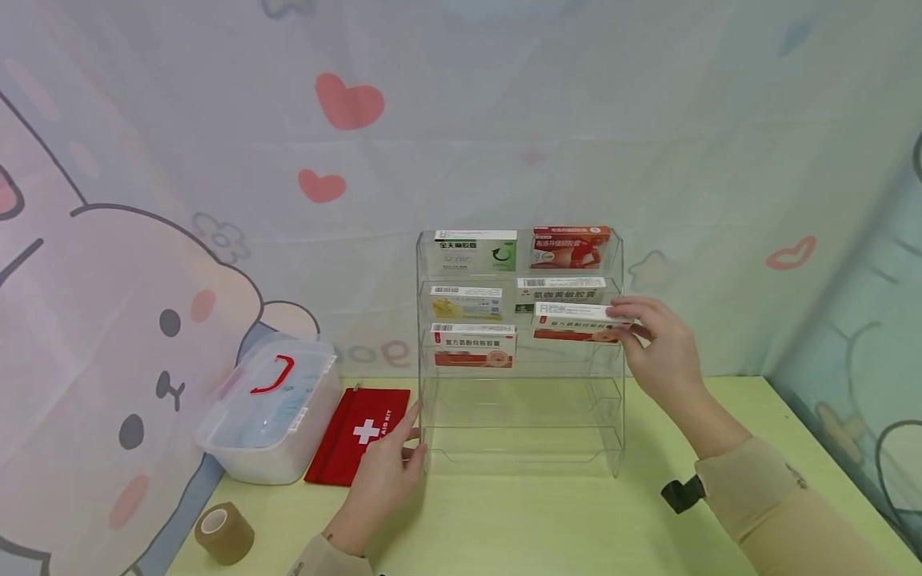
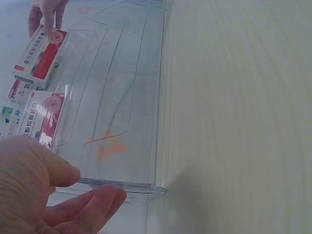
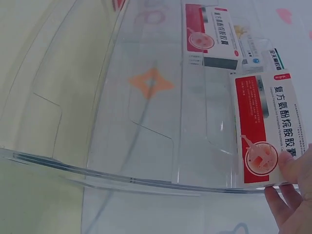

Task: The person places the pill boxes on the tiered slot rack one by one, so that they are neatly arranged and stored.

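A clear tiered display rack (image 1: 519,426) stands upright on the table with medicine boxes on its upper three tiers. My right hand (image 1: 664,352) pinches one end of a white-and-red medicine box (image 3: 263,126), thumb on the printed face and fingers behind. That box is tilted at the right of the third tier, overlapping a white-and-green box (image 1: 562,288) behind it. A matching white-and-red box (image 1: 474,346) sits at the left of the same tier. Low on the rack's left side panel, my left hand (image 2: 44,190) holds the edge between thumb and fingers.
On the top tier are a green-and-white box (image 1: 475,252) and a red box (image 1: 571,248); a yellow-and-white box (image 1: 466,304) sits below left. Left of the rack lie a red first-aid pouch (image 1: 338,440), a lidded plastic case (image 1: 270,464) and a brown bandage roll (image 1: 234,540).
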`<state>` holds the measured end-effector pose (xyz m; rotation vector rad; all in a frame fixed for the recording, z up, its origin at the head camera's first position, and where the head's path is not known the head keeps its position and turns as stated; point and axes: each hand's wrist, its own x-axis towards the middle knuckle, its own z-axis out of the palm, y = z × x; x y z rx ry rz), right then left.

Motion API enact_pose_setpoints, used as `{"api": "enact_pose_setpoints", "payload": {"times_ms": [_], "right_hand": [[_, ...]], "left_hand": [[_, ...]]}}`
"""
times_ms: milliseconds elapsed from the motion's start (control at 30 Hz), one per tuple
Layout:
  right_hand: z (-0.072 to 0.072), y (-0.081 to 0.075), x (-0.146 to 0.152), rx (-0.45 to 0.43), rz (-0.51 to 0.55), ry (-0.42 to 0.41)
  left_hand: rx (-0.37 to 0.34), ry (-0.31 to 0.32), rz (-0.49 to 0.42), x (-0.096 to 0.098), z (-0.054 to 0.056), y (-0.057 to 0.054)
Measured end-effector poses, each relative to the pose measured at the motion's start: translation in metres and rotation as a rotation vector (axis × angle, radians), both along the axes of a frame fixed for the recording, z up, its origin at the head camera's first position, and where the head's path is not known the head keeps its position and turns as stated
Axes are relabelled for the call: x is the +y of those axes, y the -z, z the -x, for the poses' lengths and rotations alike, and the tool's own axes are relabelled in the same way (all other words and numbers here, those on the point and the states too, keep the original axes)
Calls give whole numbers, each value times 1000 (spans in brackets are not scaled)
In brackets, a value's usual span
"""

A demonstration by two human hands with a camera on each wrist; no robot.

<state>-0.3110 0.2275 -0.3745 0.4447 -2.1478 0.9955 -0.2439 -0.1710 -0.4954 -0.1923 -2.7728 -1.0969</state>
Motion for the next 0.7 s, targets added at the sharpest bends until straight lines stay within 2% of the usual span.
{"api": "enact_pose_setpoints", "payload": {"times_ms": [333,533,700], "right_hand": [[1,5,-5,-86,-140,53],[-3,-1,-6,-170,-214,74],[-3,-4,-7,-247,-237,62]], "left_hand": [[-5,4,7,0,0,0],[-9,0,4,1,0,0],[-17,-3,-4,1,-1,-1]]}}
